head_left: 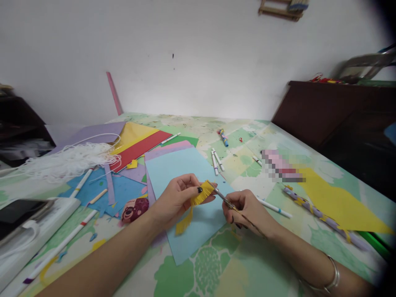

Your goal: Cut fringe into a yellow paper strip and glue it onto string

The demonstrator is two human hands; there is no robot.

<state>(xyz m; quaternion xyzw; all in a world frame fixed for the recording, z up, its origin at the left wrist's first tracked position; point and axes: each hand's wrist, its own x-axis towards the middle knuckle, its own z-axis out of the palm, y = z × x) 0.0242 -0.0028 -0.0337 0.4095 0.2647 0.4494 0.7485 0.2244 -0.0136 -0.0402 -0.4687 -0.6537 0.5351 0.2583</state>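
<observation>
My left hand (182, 192) pinches a fringed yellow paper strip (202, 194) between thumb and fingers. Its loose end hangs below the hand, also cut into a fringe. My right hand (244, 210) is closed around a pair of scissors (227, 202). The blade tips reach the upper right edge of the strip; whether the blades are apart is hard to make out. Both hands are over a light blue paper sheet (176, 165), which lies on lilac and pink paper. A small dark red pouch-like item (135, 209) with a bear face is beside my left forearm.
Coloured paper (140, 150), tangled white cord (80, 159) and a white power strip (43, 231) with a phone (20, 216) fill the left. Markers (216, 161) lie behind the hands. At right are yellow paper (337, 198) and a lilac rolled stick (321, 214) with yellow trim.
</observation>
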